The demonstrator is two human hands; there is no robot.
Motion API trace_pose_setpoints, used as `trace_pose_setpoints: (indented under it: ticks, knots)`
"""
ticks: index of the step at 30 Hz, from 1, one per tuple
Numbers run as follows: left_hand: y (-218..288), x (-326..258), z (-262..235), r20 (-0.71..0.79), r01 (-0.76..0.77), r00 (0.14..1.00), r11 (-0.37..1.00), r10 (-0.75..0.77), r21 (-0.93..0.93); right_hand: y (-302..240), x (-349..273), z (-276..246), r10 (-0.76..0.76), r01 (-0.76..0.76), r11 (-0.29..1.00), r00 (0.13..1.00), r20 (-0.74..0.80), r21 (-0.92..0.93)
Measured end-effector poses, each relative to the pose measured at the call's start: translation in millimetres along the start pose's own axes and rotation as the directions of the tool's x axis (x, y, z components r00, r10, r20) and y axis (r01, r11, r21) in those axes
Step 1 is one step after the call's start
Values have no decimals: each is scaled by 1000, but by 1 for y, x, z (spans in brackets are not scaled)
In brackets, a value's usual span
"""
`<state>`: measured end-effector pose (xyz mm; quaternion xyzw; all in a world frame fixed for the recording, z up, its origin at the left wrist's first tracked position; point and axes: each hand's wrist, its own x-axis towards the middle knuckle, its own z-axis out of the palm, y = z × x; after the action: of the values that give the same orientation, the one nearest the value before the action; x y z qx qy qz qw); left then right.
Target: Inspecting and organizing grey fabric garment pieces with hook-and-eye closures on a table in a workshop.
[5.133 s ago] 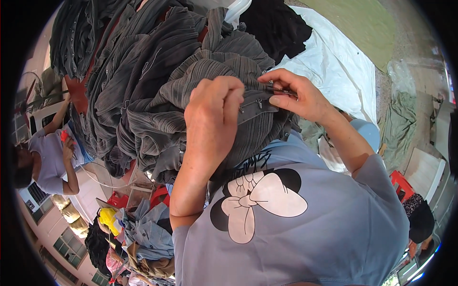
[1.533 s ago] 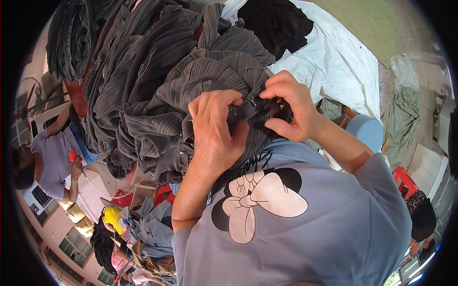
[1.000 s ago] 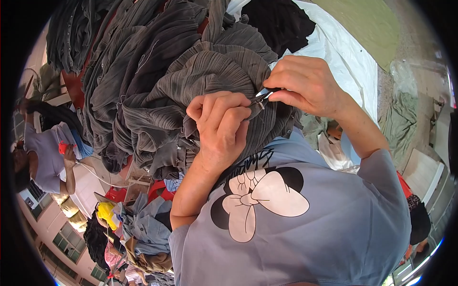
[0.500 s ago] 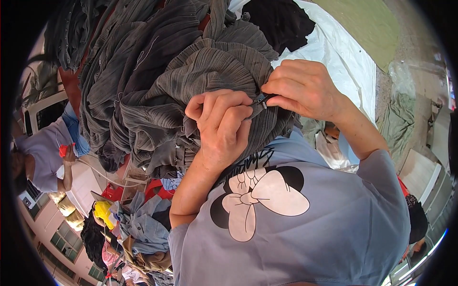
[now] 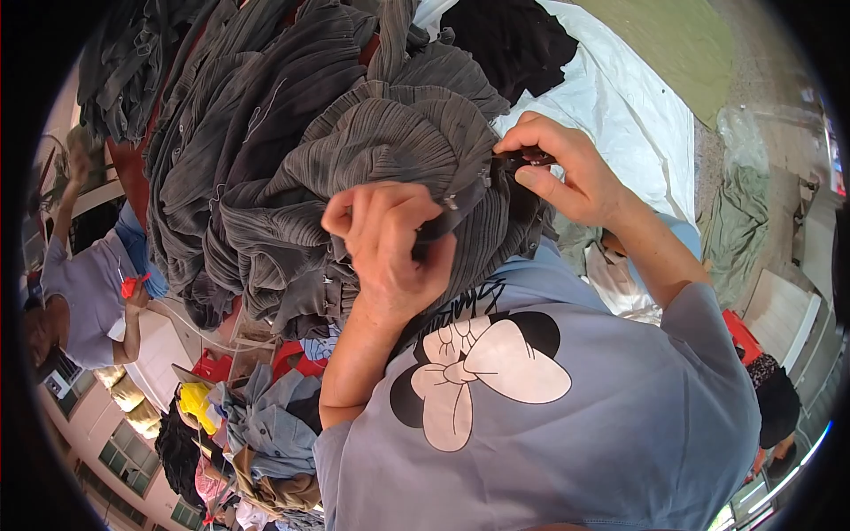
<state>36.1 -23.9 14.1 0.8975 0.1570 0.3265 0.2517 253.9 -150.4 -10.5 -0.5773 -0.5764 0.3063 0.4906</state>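
Observation:
A heap of dark grey ribbed garments [image 5: 266, 168] lies in front of me. My left hand [image 5: 390, 248] is over its near side, fingers curled and thumb apart, smeared by motion; whether it grips any cloth cannot be told. A dark strip of fabric [image 5: 438, 223] shows just behind its fingers, with a small shiny metal piece [image 5: 452, 202] above it. My right hand [image 5: 571, 173] is at the heap's right edge, its thumb and index finger closed on a small dark object [image 5: 531, 159] whose kind is not clear.
Black cloth [image 5: 518, 44] rests on a white sheet [image 5: 620, 97] behind the heap. At left, another person [image 5: 88, 292] holds a red item. Denim and other clothes [image 5: 270, 425] are piled at lower left. Green cloth [image 5: 739, 221] lies on the floor at right.
My hands, earlier close together at a small metal piece on the cloth, have moved apart. The left hand went left and down; the right hand shifted slightly right, its fingers more spread around the small dark object.

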Motion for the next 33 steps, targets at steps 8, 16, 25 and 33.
trace_pose_setpoints:
  ticks: [8, 16, 25, 33]
  knots:
    - [-3, -1, -15, -30, 100, 995, 989, -97, 106, -3, 14, 12, -350, 304, 895, 932, -93, -328]
    - [-3, 0, -11, -40, 115, 993, 988, -111, 104, -5, 26, 12, -410, 377, 819, 912, 19, -432]
    - [-7, -2, -10, -45, 116, 993, 990, -113, 75, 1, 25, 21, -424, 349, 800, 904, -48, -488]
    - [-7, -2, -9, -53, 120, 992, 990, -116, 73, -4, 24, 13, -449, 395, 784, 894, 2, -480]
